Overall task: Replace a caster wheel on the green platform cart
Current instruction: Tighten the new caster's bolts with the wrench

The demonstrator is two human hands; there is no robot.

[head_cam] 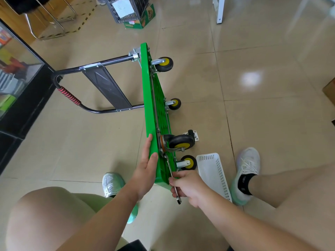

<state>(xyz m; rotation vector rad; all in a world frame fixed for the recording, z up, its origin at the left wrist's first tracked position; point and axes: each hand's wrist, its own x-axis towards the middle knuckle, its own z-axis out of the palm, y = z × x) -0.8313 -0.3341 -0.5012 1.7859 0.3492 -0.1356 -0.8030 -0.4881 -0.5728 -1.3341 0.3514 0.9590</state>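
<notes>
cart (147, 109) tipped on its side on floor (262, 109), wheels facing right, handle (72, 98) lying out left. left hand (147, 165) flat against deck's upper edge, fingers straight and together, thumb on rim. right hand (188, 185) fist-wrapped round wrench (178, 198), wrench head up at base of big near caster (181, 143). loose caster (193, 135) on floor just behind it. white basket (213, 175) beside right hand.
</notes>
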